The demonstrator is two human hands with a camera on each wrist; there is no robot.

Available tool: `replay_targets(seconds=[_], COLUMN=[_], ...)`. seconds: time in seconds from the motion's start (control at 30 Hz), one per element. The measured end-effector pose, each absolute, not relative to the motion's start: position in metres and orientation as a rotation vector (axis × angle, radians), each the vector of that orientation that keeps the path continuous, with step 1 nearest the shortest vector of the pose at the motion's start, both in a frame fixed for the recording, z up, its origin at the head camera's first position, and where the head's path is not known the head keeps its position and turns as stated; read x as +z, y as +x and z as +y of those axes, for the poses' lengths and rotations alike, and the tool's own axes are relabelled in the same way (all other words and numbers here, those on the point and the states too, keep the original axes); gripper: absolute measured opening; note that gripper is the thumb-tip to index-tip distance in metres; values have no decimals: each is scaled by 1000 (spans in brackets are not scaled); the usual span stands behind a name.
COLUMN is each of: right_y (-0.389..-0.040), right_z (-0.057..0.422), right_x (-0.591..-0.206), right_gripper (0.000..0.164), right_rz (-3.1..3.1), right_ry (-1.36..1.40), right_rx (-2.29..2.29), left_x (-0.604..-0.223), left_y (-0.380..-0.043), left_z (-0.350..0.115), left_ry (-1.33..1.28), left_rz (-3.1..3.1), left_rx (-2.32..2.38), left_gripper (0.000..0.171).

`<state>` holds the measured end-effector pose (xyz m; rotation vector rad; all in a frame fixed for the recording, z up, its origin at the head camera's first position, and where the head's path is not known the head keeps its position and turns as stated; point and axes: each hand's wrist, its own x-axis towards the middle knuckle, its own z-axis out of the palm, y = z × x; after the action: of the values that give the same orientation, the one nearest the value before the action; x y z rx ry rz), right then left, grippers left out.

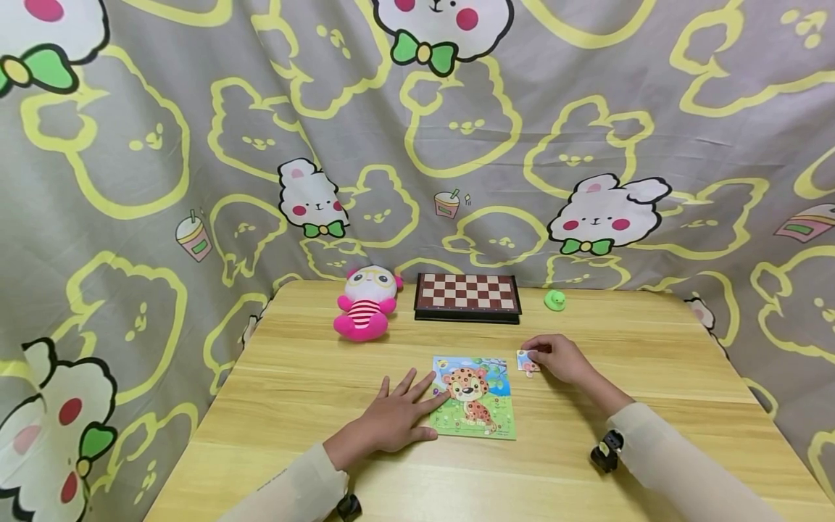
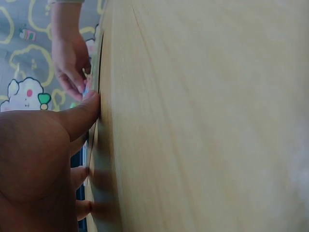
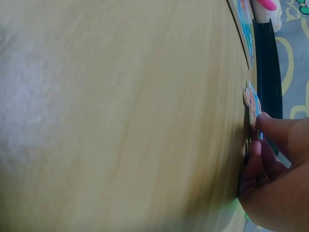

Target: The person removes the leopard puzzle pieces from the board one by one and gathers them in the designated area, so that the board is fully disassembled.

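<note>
A square jigsaw puzzle (image 1: 481,428) with a spotted leopard cub lies flat in the middle of the table. My left hand (image 1: 394,417) has its fingers spread, some of them resting on the puzzle's left edge, the thumb by its lower left corner. Just right of the puzzle's upper corner, my right hand (image 1: 559,357) pinches a jigsaw piece (image 1: 525,361) between thumb and fingers. In the right wrist view the piece (image 3: 253,104) is tilted a little off the wood. The left wrist view shows my left thumb (image 2: 82,113) along the puzzle's edge.
Behind the puzzle a folded chessboard (image 1: 467,293) lies at the table's back. A pink panda plush (image 1: 365,304) sits to its left, a small green toy (image 1: 555,300) to its right. A patterned curtain (image 1: 483,130) hangs behind the wooden table (image 1: 293,377).
</note>
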<state>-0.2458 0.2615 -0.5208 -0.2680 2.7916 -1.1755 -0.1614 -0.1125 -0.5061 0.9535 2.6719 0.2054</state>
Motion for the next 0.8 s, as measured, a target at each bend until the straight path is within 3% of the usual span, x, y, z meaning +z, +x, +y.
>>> replay_targets(seconds=[0.8], right_y=[-247], right_z=[262], right_x=[-526], right_gripper=[17], right_rz=[2823], right_ry=[-259], right_rx=[-1207], left_x=[-509], left_y=[-163], left_z=[-113], left_ry=[962], left_rz=[2669], left_rx=[210], left_gripper=[70])
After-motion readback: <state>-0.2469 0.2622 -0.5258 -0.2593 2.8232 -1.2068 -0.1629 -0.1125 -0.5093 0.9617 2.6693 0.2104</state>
